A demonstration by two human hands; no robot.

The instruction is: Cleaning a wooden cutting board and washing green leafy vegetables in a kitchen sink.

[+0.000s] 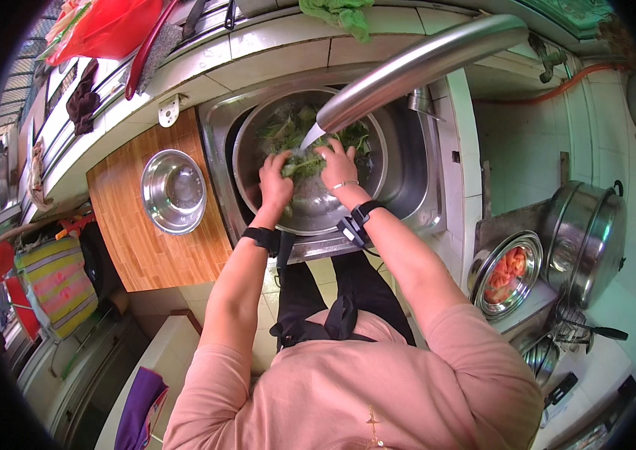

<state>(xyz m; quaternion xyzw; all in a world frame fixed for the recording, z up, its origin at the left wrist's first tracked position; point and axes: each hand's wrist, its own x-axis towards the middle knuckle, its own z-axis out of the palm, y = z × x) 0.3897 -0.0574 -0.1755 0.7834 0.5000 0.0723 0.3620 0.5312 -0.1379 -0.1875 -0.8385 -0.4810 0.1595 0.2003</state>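
A wide metal basin (pixel 240 185) stands in the stainless steel sink (pixel 427 185), with leafy greens (pixel 356 135) and water in it. From the thick metal faucet (pixel 408 67) water runs down between my hands. My left hand (pixel 275 181), over the basin's left part, has its fingers on a green stem (pixel 302 166). At the stem's other end is my right hand (pixel 337 164), its fingers bent and touching the greens. Whether the right fingers close on the stem, I cannot tell. Splashing water blurs the greens under the faucet.
A metal bowl (pixel 174 191) sits on a wood-patterned board (pixel 121 225) left of the sink. At the right, a metal bowl (pixel 478 275) holds orange-red pieces (pixel 506 274) beside a large steel pot (pixel 591 242). A green mesh cloth (pixel 340 14) and red plastic bag (pixel 107 34) lie behind the sink.
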